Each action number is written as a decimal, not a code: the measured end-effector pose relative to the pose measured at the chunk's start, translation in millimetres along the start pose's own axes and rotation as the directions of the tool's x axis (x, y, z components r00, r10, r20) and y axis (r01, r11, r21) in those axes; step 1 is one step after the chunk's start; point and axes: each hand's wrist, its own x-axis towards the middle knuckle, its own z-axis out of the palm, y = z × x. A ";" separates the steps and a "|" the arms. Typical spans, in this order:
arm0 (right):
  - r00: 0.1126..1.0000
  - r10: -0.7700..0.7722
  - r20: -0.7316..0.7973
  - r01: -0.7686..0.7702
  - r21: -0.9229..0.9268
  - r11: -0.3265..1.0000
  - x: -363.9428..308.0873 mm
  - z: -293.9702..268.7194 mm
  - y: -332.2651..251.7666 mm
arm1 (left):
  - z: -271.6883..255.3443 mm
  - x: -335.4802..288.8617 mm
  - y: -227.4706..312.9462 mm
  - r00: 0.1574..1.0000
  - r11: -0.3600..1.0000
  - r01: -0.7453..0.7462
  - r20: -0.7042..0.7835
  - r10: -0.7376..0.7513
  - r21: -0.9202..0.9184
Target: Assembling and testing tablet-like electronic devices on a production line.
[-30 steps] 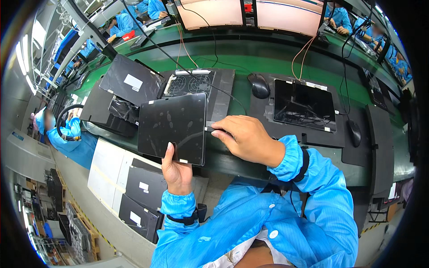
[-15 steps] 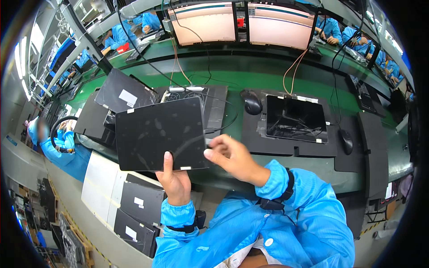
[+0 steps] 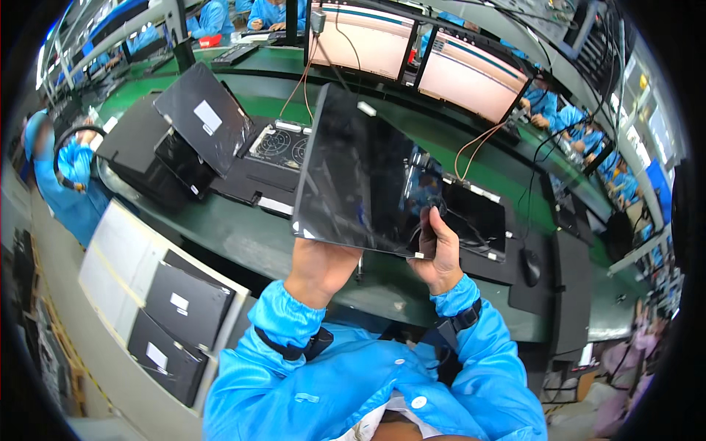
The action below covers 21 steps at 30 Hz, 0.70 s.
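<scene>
I hold a black tablet [image 3: 360,176] in front of me, tilted, with reflections across its glossy screen and small white tabs at its edges. Under its lower left edge is my left hand [image 3: 323,268], palm up, its fingers hidden behind the tablet. My right hand [image 3: 440,250] grips the lower right corner, thumb on the front face and the other fingers mostly out of sight behind. Just beyond that hand a second black tablet [image 3: 478,224] lies on a dark mat, partly covered by the one I hold.
A black panel with a white label [image 3: 220,140] leans at the left, near a plate with round grilles [image 3: 276,143]. A mouse [image 3: 529,268] sits at the right. Two monitors [image 3: 471,73] stand at the back. Labelled black panels [image 3: 187,301] lie on a white board. A co-worker [image 3: 66,176] is at far left.
The tablet has swung right and tilted. My right hand, beside its right edge before, now grips the lower right corner. My left thumb has left the front face. The view has turned.
</scene>
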 end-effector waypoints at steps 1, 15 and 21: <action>0.997 -0.040 0.064 0.038 0.035 0.999 -0.8 -7.4 -4.8 | 4.0 4.1 -6.9 0.998 0.990 0.034 0.061 -0.026 -0.136; 0.859 -0.470 0.201 0.465 0.075 0.882 -19.2 -43.7 -49.0 | 31.6 7.7 20.4 0.996 0.997 0.055 -0.066 -0.051 0.054; 0.947 -0.151 0.283 0.260 -0.401 0.878 -2.6 -26.0 -52.0 | 35.0 6.9 64.9 0.959 0.951 0.285 0.040 -0.282 -0.123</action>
